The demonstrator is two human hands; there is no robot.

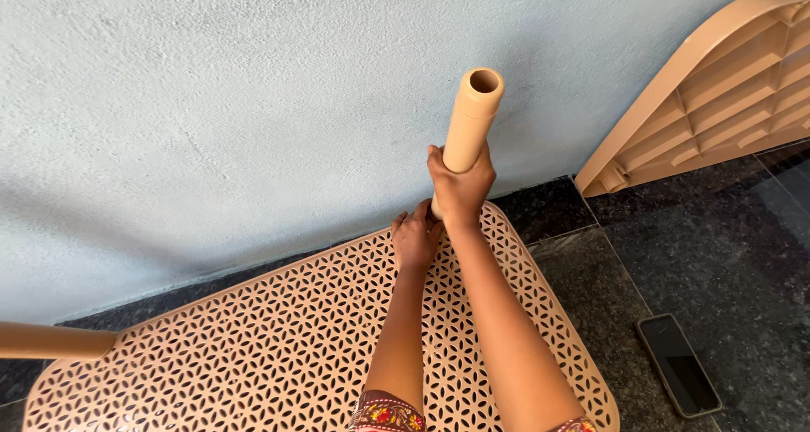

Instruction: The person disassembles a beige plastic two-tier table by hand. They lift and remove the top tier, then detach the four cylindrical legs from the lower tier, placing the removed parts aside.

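Right hand point(461, 187) grips tan tube point(469, 121); left hand point(414, 239) clasps its base.

tube point(469, 120): tan | panel point(278, 339): tan, star-lattice cutouts | wall point(253, 103): pale blue | floor point(726, 255): dark speckled | phone point(678, 364): black

You held a beige plastic tube point(469, 128), a round hollow leg with an open mouth at its top and a slight step just below the rim. It stood nearly upright, tilted a little to the right above your grip, and its lower end was hidden below your grip where it met the panel. Beneath your grip lay the beige perforated panel point(278, 339), a flat plastic sheet with rounded corners and a cut-out star-and-petal pattern, resting on the dark floor with its far edge close to the wall.
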